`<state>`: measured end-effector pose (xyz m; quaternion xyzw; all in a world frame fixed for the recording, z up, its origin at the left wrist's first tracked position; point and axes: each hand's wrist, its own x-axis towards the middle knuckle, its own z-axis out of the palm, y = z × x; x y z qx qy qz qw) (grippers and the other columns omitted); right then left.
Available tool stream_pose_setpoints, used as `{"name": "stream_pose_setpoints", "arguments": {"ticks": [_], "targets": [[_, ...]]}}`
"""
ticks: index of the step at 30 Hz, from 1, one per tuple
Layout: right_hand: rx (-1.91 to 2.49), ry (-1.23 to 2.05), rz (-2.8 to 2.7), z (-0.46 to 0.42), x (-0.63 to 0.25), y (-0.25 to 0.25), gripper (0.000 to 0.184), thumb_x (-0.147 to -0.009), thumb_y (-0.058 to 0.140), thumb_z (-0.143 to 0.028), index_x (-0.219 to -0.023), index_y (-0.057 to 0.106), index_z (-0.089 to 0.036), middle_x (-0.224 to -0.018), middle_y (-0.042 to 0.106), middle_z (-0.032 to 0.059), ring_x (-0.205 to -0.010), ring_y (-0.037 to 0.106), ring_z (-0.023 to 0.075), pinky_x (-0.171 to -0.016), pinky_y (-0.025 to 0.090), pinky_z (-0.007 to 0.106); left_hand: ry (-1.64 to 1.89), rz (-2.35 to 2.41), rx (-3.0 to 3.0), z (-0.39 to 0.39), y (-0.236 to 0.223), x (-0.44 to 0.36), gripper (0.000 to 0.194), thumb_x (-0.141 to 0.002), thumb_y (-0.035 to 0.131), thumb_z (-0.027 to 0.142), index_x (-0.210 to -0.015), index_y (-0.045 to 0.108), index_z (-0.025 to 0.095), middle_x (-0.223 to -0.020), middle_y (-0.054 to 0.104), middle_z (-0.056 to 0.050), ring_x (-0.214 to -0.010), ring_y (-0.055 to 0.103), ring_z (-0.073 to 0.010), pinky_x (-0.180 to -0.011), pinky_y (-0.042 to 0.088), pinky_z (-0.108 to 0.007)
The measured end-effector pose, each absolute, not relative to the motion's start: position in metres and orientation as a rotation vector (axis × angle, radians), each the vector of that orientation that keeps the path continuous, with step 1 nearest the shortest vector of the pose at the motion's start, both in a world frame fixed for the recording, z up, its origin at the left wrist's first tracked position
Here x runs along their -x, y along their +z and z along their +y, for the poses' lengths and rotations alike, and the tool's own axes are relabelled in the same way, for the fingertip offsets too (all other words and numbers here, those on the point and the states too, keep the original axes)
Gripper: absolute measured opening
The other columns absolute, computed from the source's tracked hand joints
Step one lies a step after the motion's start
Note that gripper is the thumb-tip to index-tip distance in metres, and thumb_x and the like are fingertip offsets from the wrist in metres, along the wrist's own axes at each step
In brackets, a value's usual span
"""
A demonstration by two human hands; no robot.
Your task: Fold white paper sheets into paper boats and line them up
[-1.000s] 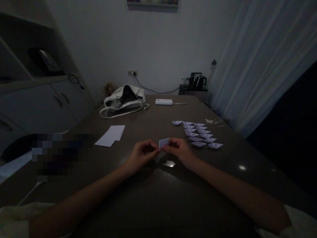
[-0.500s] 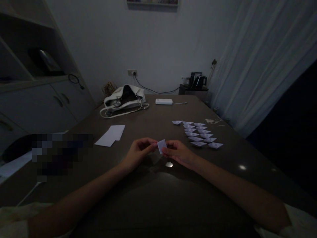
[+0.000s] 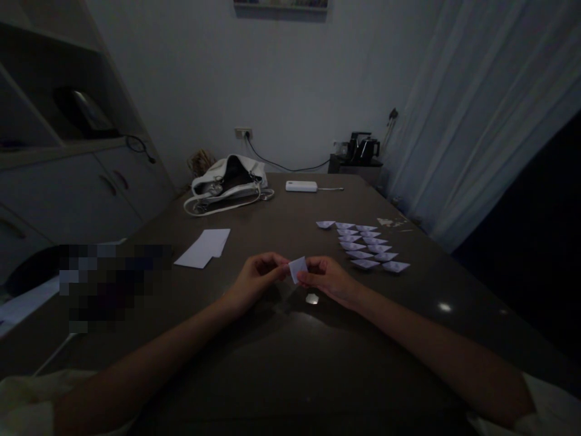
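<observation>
A small folded piece of white paper point(image 3: 298, 267) is held up between my two hands over the dark table point(image 3: 281, 357). My left hand point(image 3: 261, 275) pinches its left corner between thumb and fingers. From the other side my right hand point(image 3: 327, 280) grips it, the thumb lying across the lower right of the paper. Its inner folds are too small to make out. To the right stand several folded paper boats point(image 3: 364, 264) in two rough rows. A few loose sheets of white paper point(image 3: 200, 249) lie overlapped on the left.
A white handbag point(image 3: 229, 181) rests at the back left, and a white power bank point(image 3: 301, 186) with a short cable lies at the back. A blurred-out patch point(image 3: 118, 278) covers something on the left. A black kettle point(image 3: 367, 149) stands beyond the table's far right corner.
The folded paper is turned very slightly between my fingers. Both hands keep their grip, and the rest of the table looks the same.
</observation>
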<state>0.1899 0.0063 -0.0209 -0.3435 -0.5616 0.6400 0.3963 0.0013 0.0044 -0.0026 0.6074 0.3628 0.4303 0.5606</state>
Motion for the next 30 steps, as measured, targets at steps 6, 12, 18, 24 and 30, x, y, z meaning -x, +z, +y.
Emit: {"name": "stream_pose_setpoints", "arguments": {"ticks": [6,12,18,24,30], "targets": [[0.884,1.505,-1.514,0.006,-0.188,-0.023,0.028,-0.068,0.075,-0.038,-0.081,0.067,-0.014,-0.074,0.067,0.0015,-0.064,0.059,0.0112,-0.063,0.045,0.024,1.074,0.876,-1.505,0.005,-0.009,-0.002,0.021,-0.074,0.065,0.032,-0.069,0.053,0.015,-0.062,0.056,0.003,-0.056,0.05,-0.0087,-0.053,0.038,-0.019],[0.88,1.42,-1.558,0.004,-0.184,-0.022,0.028,-0.068,0.074,-0.039,-0.08,0.065,-0.015,-0.076,0.067,0.0026,-0.066,0.061,0.0132,-0.064,0.046,0.025,1.124,0.902,-1.568,0.007,-0.013,-0.005,0.019,-0.074,0.058,0.028,-0.064,0.047,0.016,-0.057,0.048,0.005,-0.054,0.044,-0.008,-0.05,0.034,-0.018],[0.913,1.318,-1.616,0.004,-0.186,-0.018,0.026,-0.07,0.072,-0.038,-0.079,0.065,-0.014,-0.076,0.067,0.0034,-0.067,0.061,0.0141,-0.065,0.046,0.026,1.063,0.896,-1.566,0.004,-0.006,-0.004,0.023,-0.079,0.054,0.035,-0.069,0.049,0.016,-0.061,0.051,0.003,-0.058,0.047,-0.0098,-0.056,0.037,-0.021],[0.985,1.218,-1.655,0.003,-0.187,-0.019,0.021,-0.073,0.068,-0.034,-0.076,0.063,-0.014,-0.07,0.063,0.002,-0.062,0.057,0.0129,-0.058,0.043,0.024,1.02,0.93,-1.659,0.008,-0.01,-0.001,0.028,-0.081,0.056,0.042,-0.075,0.05,0.015,-0.064,0.05,0.003,-0.058,0.046,-0.0103,-0.054,0.036,-0.021],[1.029,1.181,-1.652,0.003,-0.185,-0.021,0.019,-0.075,0.064,-0.033,-0.078,0.062,-0.014,-0.074,0.064,0.0034,-0.065,0.058,0.0134,-0.06,0.044,0.024,0.993,1.027,-1.952,0.007,-0.014,0.0,0.024,-0.089,0.044,0.038,-0.081,0.051,0.015,-0.068,0.05,0.001,-0.061,0.046,-0.0116,-0.055,0.036,-0.022]]}}
